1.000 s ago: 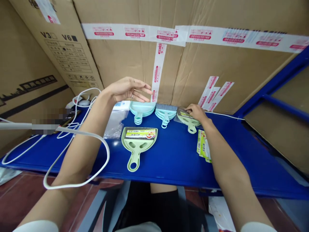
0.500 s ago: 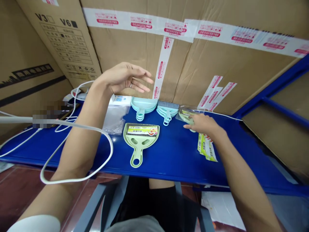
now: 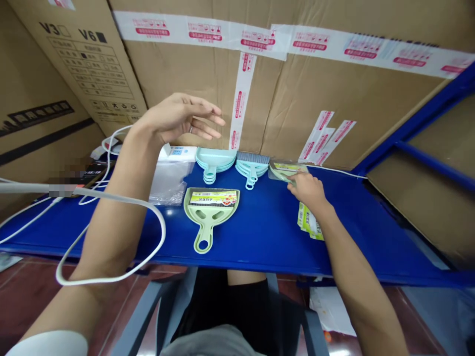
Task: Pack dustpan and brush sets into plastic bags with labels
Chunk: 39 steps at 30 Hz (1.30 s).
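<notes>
Partly hidden from us
The right hand (image 3: pixel 307 189) covers part of the wrapped dustpan (image 3: pixel 279 171), the forearm (image 3: pixel 347 259) some label cards (image 3: pixel 307 221); we cannot read the fine carton print (image 3: pixel 91 71).

Smooth plastic dustpans (image 3: pixel 215 157), matt cardboard (image 3: pixel 185 71), glossy film (image 3: pixel 167 182)

Brings the right hand (image 3: pixel 308 190) from the far end of the bagged set (image 3: pixel 285 171) to its near end, with fingers more gathered. Holds the left hand (image 3: pixel 185 116) higher above the dustpans (image 3: pixel 215 157) than a second ago.
</notes>
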{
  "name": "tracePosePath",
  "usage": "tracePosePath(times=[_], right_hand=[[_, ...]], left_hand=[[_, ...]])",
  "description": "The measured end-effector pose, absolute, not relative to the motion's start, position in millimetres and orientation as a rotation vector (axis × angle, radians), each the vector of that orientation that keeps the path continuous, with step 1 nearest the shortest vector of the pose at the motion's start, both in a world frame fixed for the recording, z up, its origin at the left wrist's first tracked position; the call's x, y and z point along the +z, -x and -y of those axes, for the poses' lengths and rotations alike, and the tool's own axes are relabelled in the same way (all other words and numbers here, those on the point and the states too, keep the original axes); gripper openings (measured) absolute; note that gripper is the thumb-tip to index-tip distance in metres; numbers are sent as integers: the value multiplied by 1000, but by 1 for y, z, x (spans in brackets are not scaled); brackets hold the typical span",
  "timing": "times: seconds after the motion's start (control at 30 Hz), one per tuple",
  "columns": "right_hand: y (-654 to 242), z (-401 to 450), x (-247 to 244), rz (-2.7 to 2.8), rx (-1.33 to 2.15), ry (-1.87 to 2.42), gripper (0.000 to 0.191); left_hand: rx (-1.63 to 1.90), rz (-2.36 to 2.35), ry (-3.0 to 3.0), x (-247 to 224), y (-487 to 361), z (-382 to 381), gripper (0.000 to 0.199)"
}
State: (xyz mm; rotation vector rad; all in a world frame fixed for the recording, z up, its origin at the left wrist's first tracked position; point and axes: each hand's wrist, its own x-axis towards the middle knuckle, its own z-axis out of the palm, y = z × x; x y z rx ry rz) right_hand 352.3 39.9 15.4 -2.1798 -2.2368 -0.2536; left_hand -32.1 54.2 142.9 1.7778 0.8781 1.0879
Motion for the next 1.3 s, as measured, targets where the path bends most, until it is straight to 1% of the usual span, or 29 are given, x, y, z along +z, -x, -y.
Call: tracePosePath(times=[0.1,0.17,0.2,0.3,0.37,0.43,0.47,0.57,0.6,0.63,0.7,0.77,0.9,0.97,1.1,1.3], right_hand=[[-353,-35,16,2217,-255,2180,43],[-349,-28,18,2155,-298,2144,51],[-345,-24,19,2107,-338,2083,54],[-327,-10,20,2056,-391,1706,52],[-309,-1,15,2203,-257,1370,50],[-290,7,5,2412,-32,1092,52],[-281,11,-1,2502,74,1005,60],[-261,17,-20,2647,281,943,102],[-257,17,-26,2663,321,951,112],[-254,16,-31,2674,349,958,118],[-252,12,-37,2677,362,963,123],[-251,8,-41,2668,331,943,119],[-250,5,-43,2642,258,879,90],[-250,5,-43,2633,237,871,82],[-251,6,-44,2629,231,892,80],[-255,6,-42,2636,345,951,83]], left_hand=[[1191,-900,-1750,126,21,-57,20],[1327,-952,-1772,105,16,-58,14],[1386,-999,-1810,92,15,-58,15],[1571,-1122,-2026,56,23,-55,26],[1702,-1241,-2171,38,33,-52,28],[1752,-1366,-2334,27,43,-50,26],[1740,-1422,-2422,23,46,-50,24],[1624,-1535,-2673,17,49,-51,23],[1565,-1542,-2762,15,49,-51,24],[1502,-1531,-2853,14,47,-50,24],[1372,-1478,-3020,11,43,-49,24],[1291,-1424,-3128,8,39,-46,25],[1263,-1324,-3204,3,34,-43,27],[1261,-1285,-3231,3,32,-42,27],[1259,-1280,-3240,4,32,-41,28],[1195,-1356,-3176,5,30,-40,27]])
